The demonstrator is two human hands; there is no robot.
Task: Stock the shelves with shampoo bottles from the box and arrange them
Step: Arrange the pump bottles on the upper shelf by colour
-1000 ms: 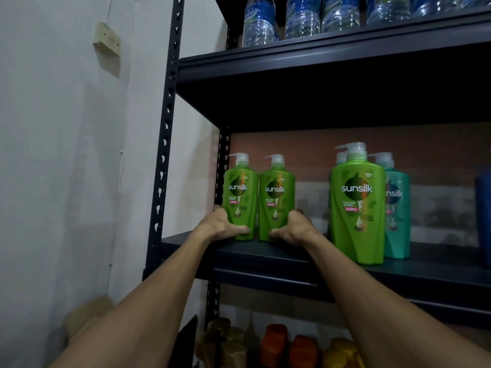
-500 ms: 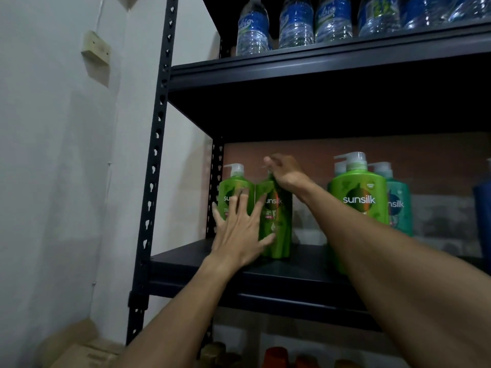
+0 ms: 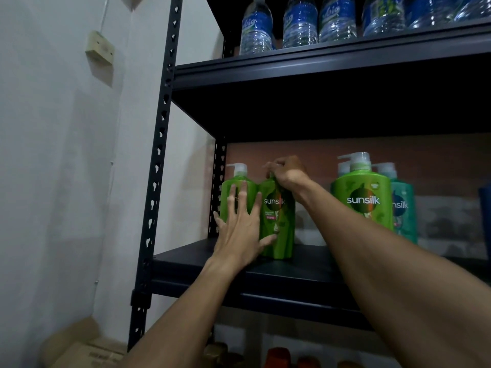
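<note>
We see first a dark metal rack (image 3: pixel 162 144) standing against a pale wall (image 3: pixel 53 181). Its upper shelf (image 3: pixel 318 65) carries a row of clear water bottles (image 3: pixel 300 22) with blue labels. On the floor at the lower left, beside the rack, stands a brown cardboard box (image 3: pixel 87 351). The middle shelf (image 3: pixel 292 277) holds the shampoo. On its right part stands upright a large green Sunsilk pump bottle (image 3: pixel 362 197), and just behind it a teal Sunsilk bottle (image 3: pixel 403 208), partly hidden. Well apart from these, at the left end of the same shelf, two smaller green Sunsilk bottles stand upright side by side and touch each other. The left hand (image 3: pixel 239 232) lies flat on the front of the leftmost bottle (image 3: pixel 225 197), with its fingers (image 3: pixel 256 208) straight and spread, and its thumb reaches the lower front of the second bottle (image 3: pixel 279 221). The right hand (image 3: pixel 287 173) is on top of this second bottle, its fingers curled around the pump head, which they cover fully.
</note>
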